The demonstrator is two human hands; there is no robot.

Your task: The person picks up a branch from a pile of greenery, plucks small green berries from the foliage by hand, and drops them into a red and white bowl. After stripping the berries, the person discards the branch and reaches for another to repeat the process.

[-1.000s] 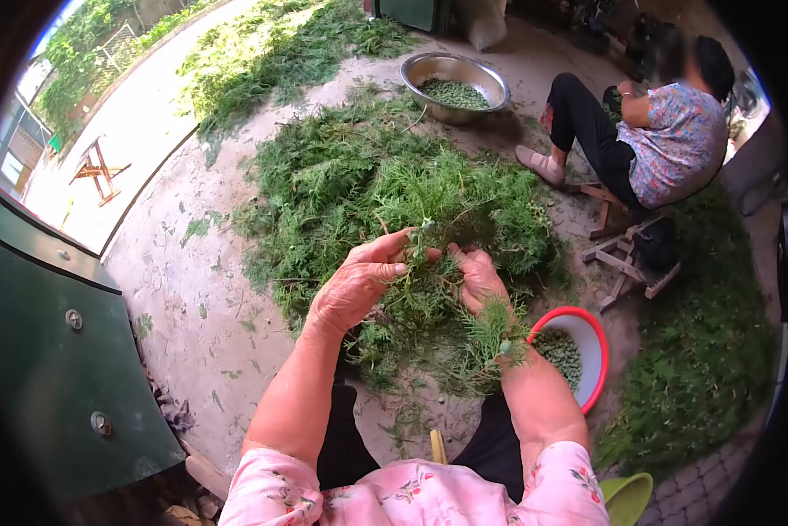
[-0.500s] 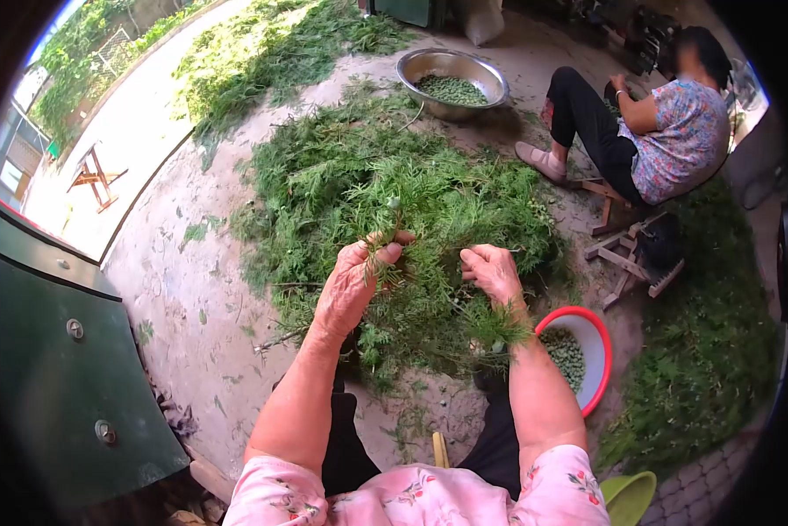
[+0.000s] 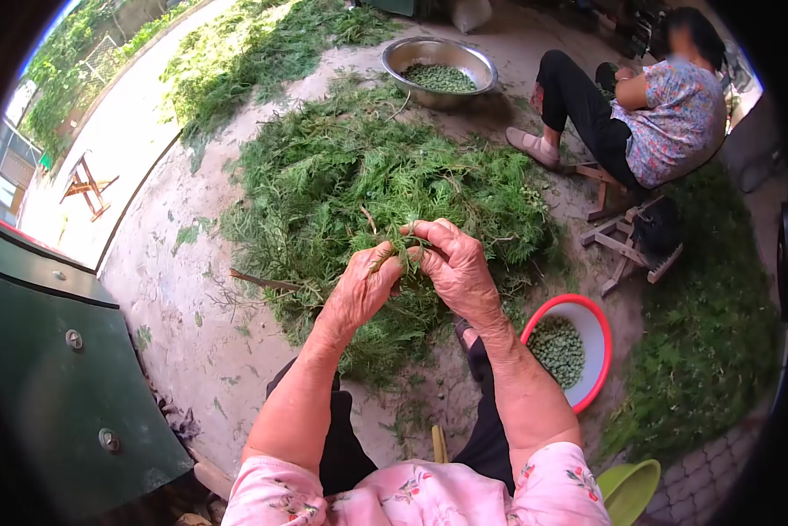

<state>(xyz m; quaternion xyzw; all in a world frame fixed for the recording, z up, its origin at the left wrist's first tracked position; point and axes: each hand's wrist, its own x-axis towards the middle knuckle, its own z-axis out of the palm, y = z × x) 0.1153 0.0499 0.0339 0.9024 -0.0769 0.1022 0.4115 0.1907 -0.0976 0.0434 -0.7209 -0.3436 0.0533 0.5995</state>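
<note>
My left hand (image 3: 365, 282) is closed on a green leafy sprig (image 3: 400, 241) in front of my lap. Close against it, my right hand (image 3: 453, 263) has its thumb and fingers pinched on the same sprig; the exact contact is partly hidden by the fingers. Both hands are above a wide pile of cut green branches (image 3: 324, 184). To the right of my right forearm stands a white basin with a red rim (image 3: 603, 337), holding small green seed pods (image 3: 559, 351).
A steel bowl (image 3: 484, 88) with green pods stands beyond the pile. At the upper right a person (image 3: 674, 118) sits near a wooden stool (image 3: 620, 245). A green metal panel (image 3: 52, 377) is at the left, a green container (image 3: 631, 491) at the lower right.
My right hand has moved left and come together with my left hand at the sprig. The view has shifted slightly, and the seated person's arm has moved a little.
</note>
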